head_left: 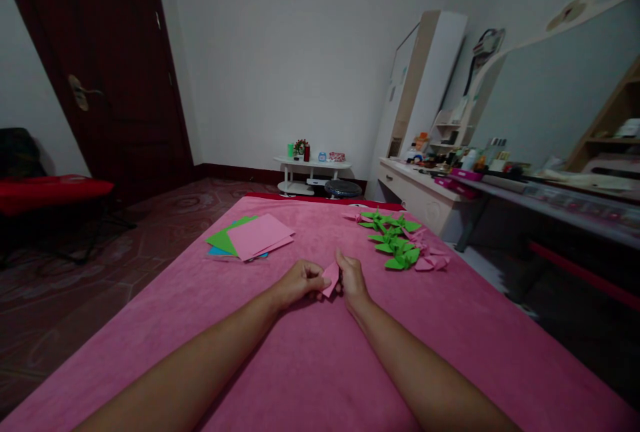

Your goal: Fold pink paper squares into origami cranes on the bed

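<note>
Between my two hands is a small piece of folded pink paper (331,277), narrow and pointed at its lower end. My left hand (301,283) pinches its left edge between thumb and fingers. On the other side, my right hand (351,279) grips the paper near its upper right edge, thumb pointing up. To the left lies a stack of square sheets, with pink paper (261,235) on top and green paper (223,239) and blue showing beneath. Several folded green paper cranes (395,242) and pink paper cranes (433,261) sit together on the right.
A pink cloth (310,365) covers the surface under my arms. Beyond its far edge stand a low white shelf (313,164) and a dark round stool (343,188). A cluttered dressing table (425,182) runs along the right; a red-covered chair (55,193) is at left.
</note>
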A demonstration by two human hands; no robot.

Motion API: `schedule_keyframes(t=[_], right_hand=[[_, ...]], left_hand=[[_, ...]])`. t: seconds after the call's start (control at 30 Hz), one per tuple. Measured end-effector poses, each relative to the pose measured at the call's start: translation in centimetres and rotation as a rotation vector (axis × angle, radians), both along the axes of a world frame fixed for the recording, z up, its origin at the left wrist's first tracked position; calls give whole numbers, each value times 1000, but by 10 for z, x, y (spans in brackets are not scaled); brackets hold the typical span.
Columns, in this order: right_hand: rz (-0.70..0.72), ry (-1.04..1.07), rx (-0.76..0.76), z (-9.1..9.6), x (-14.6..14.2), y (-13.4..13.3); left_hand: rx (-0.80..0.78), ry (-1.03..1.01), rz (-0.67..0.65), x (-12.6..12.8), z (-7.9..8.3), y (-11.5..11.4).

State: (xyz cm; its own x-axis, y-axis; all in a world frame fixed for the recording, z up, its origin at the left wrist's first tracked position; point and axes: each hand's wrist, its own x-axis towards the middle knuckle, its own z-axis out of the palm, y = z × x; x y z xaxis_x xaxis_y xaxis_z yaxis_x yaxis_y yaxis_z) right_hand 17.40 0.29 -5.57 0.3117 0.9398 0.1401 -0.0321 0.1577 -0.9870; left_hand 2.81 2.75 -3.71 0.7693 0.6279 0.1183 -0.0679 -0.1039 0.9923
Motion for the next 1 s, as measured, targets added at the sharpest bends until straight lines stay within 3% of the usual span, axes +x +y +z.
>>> schedule_keyframes(t=[0.27, 0.7, 0.83, 0.9, 1.0], right_hand=[[140, -54, 35, 12, -2, -6], [-77, -46, -11, 9, -3, -9], [-97, 50, 8, 7, 3, -5], [-166, 34, 87, 16, 2, -4], [-251, -44, 228, 55, -14, -15]], left_hand=[[72, -28, 80, 3, 1, 1], [112, 42, 54, 4, -1, -4], [41, 2, 178, 6, -1, -2], [-12, -46, 287, 8, -2, 1], [-42, -99, 375, 9, -4, 5]])
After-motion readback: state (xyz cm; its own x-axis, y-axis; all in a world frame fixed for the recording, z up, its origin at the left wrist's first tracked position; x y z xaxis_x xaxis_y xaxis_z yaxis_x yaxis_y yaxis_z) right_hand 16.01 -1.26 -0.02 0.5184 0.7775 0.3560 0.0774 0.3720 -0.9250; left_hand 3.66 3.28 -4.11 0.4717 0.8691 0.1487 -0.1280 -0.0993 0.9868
